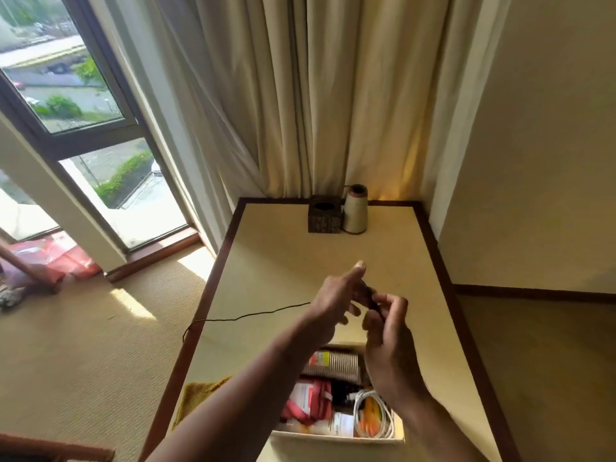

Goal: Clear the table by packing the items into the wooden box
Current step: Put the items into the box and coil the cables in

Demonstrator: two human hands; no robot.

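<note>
Two hands wind a thin dark cord above an already filled wooden box.

One table (333, 255); one wooden box (336, 440) at its near edge, its labels unreadable. Left hand (336, 295) and right hand (388, 331) pinch one small dark bundle (370, 296); its cord (253, 315) trails left over the table edge.

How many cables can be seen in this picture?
2. A thin dark cable runs from the left hand and right hand across the table and over its left edge. A coiled white cable lies in the box. Others may be hidden there.
</note>
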